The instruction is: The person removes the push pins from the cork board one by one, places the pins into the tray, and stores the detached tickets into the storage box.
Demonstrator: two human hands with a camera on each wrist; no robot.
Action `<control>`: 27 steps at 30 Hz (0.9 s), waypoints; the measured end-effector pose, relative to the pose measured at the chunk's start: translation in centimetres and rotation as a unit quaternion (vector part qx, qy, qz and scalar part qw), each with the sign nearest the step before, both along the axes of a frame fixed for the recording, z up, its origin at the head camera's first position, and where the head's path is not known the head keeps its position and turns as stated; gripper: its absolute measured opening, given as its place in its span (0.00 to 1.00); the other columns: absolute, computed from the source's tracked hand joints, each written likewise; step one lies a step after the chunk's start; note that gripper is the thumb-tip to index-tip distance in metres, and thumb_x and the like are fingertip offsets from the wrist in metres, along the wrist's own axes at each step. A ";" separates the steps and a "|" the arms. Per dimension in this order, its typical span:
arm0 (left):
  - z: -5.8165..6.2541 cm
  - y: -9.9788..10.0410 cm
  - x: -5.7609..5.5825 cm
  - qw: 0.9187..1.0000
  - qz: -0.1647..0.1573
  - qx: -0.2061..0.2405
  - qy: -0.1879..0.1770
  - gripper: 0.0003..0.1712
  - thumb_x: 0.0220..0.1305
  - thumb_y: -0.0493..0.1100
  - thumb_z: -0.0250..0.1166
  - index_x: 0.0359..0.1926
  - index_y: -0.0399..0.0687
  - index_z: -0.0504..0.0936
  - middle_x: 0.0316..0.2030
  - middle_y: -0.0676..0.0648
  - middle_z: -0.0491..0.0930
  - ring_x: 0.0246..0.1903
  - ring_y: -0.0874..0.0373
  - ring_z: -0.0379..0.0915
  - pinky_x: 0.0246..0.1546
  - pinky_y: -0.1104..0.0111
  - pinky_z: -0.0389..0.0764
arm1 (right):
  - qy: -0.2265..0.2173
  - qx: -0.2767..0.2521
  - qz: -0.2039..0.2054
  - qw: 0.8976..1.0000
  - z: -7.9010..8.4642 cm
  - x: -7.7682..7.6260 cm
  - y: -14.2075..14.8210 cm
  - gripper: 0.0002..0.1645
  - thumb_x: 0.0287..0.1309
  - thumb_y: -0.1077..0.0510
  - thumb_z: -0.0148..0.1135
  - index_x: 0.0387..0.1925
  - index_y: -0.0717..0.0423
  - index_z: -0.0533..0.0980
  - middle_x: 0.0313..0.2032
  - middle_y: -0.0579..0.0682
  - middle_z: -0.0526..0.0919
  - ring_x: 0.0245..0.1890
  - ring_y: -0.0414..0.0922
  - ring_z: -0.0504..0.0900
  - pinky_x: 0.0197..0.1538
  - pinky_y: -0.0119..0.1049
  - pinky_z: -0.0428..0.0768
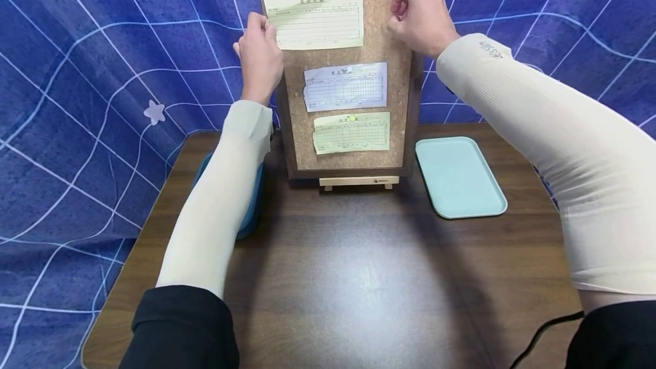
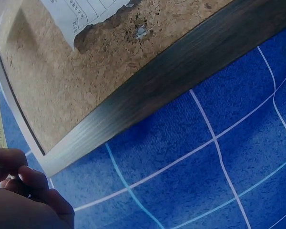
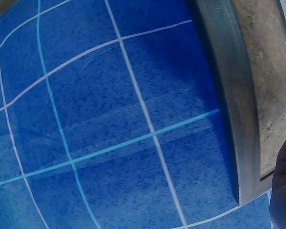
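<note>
A cork board [image 1: 353, 56] in a dark wooden frame stands upright on the table. My left hand [image 1: 258, 58] pinches the left edge of a pale yellow receipt slip [image 1: 323, 24], which overlaps the board's upper part. Fingers curled, my right hand [image 1: 420, 16] is at the board's upper right corner; I cannot tell whether a small thing is between its fingertips. Below the top slip hang a bluish slip [image 1: 345, 90] with a white pushpin [image 1: 350, 69] and a pale green slip [image 1: 351, 135] with a yellow-green pushpin [image 1: 352, 119].
A small wooden stand [image 1: 359, 181] shows under the board. To the right lies a light blue tray [image 1: 461, 178]. My left forearm partly hides a dark blue bin [image 1: 251, 209]. A black cable [image 1: 543, 329] crosses the near right of the table [image 1: 379, 300]. Blue cloth [image 1: 102, 101] hangs behind.
</note>
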State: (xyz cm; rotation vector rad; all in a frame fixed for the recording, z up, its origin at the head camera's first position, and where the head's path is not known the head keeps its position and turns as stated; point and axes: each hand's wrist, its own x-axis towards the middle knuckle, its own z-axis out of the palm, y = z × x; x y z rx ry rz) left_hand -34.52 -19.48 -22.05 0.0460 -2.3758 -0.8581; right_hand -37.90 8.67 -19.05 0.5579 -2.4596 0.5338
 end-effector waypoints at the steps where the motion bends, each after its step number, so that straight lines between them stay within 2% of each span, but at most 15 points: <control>1: -0.1 -0.2 0.0 1.000 0.000 0.003 0.002 0.13 0.74 0.47 0.44 0.48 0.44 0.70 0.34 0.52 0.73 0.44 0.55 0.72 0.52 0.69 0.53 | -0.004 0.000 -0.002 1.000 0.0 0.0 0.1 0.07 0.52 0.64 0.52 0.33 0.63 0.74 0.32 0.52 0.74 0.36 0.46 0.70 0.43 0.39 0.67; 10: -0.4 -2.6 0.6 1.000 0.006 0.016 -0.004 0.16 0.74 0.47 0.43 0.50 0.43 0.70 0.38 0.51 0.75 0.44 0.55 0.71 0.54 0.71 0.51 | -0.011 -0.012 -0.021 1.000 -0.5 0.1 2.1 0.10 0.52 0.64 0.51 0.34 0.65 0.75 0.32 0.53 0.75 0.34 0.46 0.70 0.42 0.38 0.67; 17: -0.4 -3.9 1.0 0.999 0.006 0.030 0.014 0.15 0.74 0.47 0.44 0.50 0.44 0.70 0.38 0.52 0.75 0.42 0.58 0.70 0.55 0.72 0.49 | -0.015 -0.021 -0.056 0.998 -0.4 -0.1 4.7 0.10 0.53 0.62 0.53 0.35 0.63 0.77 0.31 0.52 0.77 0.31 0.43 0.70 0.42 0.37 0.67; 22: -0.2 -4.7 1.4 0.999 0.013 0.032 0.004 0.15 0.74 0.47 0.43 0.51 0.45 0.69 0.42 0.50 0.77 0.43 0.58 0.69 0.55 0.72 0.49 | -0.020 -0.020 -0.060 0.998 -0.9 0.0 6.3 0.11 0.53 0.61 0.53 0.36 0.64 0.77 0.31 0.53 0.77 0.30 0.42 0.69 0.42 0.37 0.66; 25: -0.3 -5.4 1.7 0.999 0.016 0.034 0.009 0.15 0.73 0.48 0.44 0.50 0.44 0.70 0.38 0.52 0.76 0.41 0.58 0.68 0.55 0.73 0.50 | -0.033 -0.021 -0.057 0.998 -1.2 0.2 6.8 0.11 0.54 0.60 0.55 0.36 0.64 0.77 0.32 0.55 0.78 0.30 0.42 0.69 0.44 0.39 0.67; 27: -0.3 -5.8 2.1 0.999 0.015 0.041 0.019 0.14 0.73 0.47 0.45 0.48 0.44 0.70 0.34 0.54 0.74 0.39 0.59 0.68 0.51 0.72 0.56 | -0.037 -0.023 -0.056 0.998 -1.5 0.3 7.1 0.11 0.54 0.60 0.55 0.36 0.65 0.77 0.32 0.55 0.79 0.30 0.43 0.70 0.46 0.40 0.67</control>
